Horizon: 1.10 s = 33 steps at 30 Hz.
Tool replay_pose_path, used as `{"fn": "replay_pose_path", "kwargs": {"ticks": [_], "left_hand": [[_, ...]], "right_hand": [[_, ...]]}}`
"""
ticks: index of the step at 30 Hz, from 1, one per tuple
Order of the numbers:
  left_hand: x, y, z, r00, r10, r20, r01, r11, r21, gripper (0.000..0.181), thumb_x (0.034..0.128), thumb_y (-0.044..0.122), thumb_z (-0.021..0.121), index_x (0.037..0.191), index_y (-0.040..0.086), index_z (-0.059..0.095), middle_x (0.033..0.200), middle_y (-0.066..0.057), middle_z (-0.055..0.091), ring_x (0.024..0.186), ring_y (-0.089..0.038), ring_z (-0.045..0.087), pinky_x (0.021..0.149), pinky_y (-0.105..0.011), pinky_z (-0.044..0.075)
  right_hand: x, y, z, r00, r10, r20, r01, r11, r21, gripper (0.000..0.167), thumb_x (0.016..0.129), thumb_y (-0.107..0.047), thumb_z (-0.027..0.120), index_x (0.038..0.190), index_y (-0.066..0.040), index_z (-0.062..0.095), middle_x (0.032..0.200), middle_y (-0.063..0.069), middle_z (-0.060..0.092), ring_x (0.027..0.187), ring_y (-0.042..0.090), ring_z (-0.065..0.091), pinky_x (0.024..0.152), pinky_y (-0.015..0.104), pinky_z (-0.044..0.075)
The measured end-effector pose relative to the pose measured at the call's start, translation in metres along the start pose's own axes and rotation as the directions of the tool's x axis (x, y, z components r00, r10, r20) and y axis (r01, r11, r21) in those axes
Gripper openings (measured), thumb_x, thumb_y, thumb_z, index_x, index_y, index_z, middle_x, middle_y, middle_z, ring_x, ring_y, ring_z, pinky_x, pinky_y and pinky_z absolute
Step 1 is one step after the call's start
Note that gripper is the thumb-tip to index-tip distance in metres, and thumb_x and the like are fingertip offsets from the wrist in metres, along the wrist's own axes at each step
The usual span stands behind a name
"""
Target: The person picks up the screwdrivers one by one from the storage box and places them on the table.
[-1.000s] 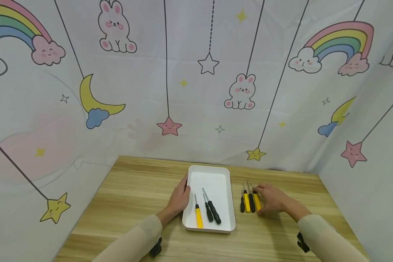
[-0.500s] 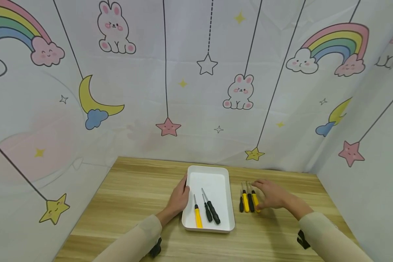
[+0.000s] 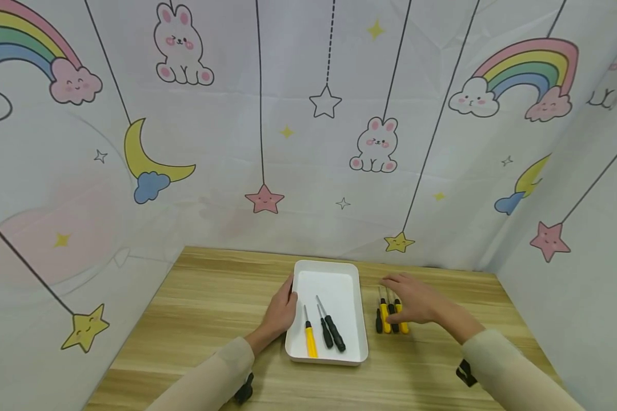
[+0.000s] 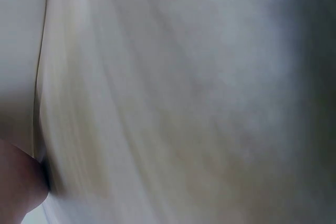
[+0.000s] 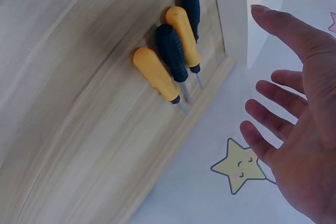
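A white tray (image 3: 329,285) lies on the wooden table. Inside it are a yellow-handled screwdriver (image 3: 311,341) and two black-handled screwdrivers (image 3: 335,334). My left hand (image 3: 280,311) holds the tray's left side, thumb at the rim; the left wrist view shows only part of that hand (image 4: 20,182) beside the tray wall. To the right of the tray, several screwdrivers stand side by side in a row, with yellow handles (image 5: 155,74) and black handles (image 5: 170,51) alternating. Above this row my right hand (image 3: 415,299) hovers with fingers spread, holding nothing and partly hiding the handles in the head view.
Behind the table (image 3: 226,285) hangs a white curtain (image 3: 308,148) printed with rabbits, stars and rainbows; it also runs along both sides. Bare wood shows left of the tray and in front of it.
My right hand has shifted left, from the right end of the screwdriver row to above it, uncovering the rightmost yellow handle's lower end. The left hand and tray stay put.
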State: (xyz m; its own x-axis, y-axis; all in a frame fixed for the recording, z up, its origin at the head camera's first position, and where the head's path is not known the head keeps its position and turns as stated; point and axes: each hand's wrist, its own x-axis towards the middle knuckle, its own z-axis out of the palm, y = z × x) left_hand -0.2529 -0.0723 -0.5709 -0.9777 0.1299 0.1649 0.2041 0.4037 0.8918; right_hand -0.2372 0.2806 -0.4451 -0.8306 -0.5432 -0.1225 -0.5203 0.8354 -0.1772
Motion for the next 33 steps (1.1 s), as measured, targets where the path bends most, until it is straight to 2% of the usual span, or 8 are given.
{"fn": "replay_pose_path", "kwargs": {"ticks": [11,18,33], "left_hand": [[0.002,-0.001,0.001,1.000,0.010,-0.003,-0.010,1.000,-0.011,0.054,0.1129,0.006,0.039,0.164,-0.007,0.026,0.169,-0.025,0.030,0.157,-0.037,0.029,0.127,-0.054,0.025],[0.002,-0.001,0.001,1.000,0.011,-0.007,-0.011,1.000,-0.010,0.055,0.1128,0.007,0.039,0.164,-0.007,0.026,0.170,-0.024,0.030,0.157,-0.037,0.029,0.127,-0.054,0.026],[0.001,-0.003,0.000,1.000,0.005,0.001,-0.005,1.000,-0.006,0.055,0.1131,0.007,0.040,0.164,-0.006,0.026,0.170,-0.023,0.031,0.157,-0.037,0.030,0.127,-0.053,0.026]], "right_hand": [[0.005,-0.012,-0.004,0.998,-0.059,-0.022,0.059,0.998,-0.006,0.089,0.085,-0.045,0.089,0.153,-0.001,0.052,0.154,0.022,0.052,0.141,0.046,0.049,0.111,0.064,0.045],[0.008,-0.018,-0.002,0.998,-0.067,-0.020,0.067,0.998,-0.014,0.091,0.085,-0.052,0.087,0.153,-0.002,0.053,0.153,0.020,0.054,0.141,0.044,0.050,0.111,0.062,0.046],[0.015,-0.030,0.005,0.996,-0.080,-0.035,0.081,0.997,0.013,0.084,0.086,-0.039,0.088,0.153,-0.003,0.053,0.153,0.020,0.054,0.141,0.046,0.049,0.111,0.065,0.044]]}}
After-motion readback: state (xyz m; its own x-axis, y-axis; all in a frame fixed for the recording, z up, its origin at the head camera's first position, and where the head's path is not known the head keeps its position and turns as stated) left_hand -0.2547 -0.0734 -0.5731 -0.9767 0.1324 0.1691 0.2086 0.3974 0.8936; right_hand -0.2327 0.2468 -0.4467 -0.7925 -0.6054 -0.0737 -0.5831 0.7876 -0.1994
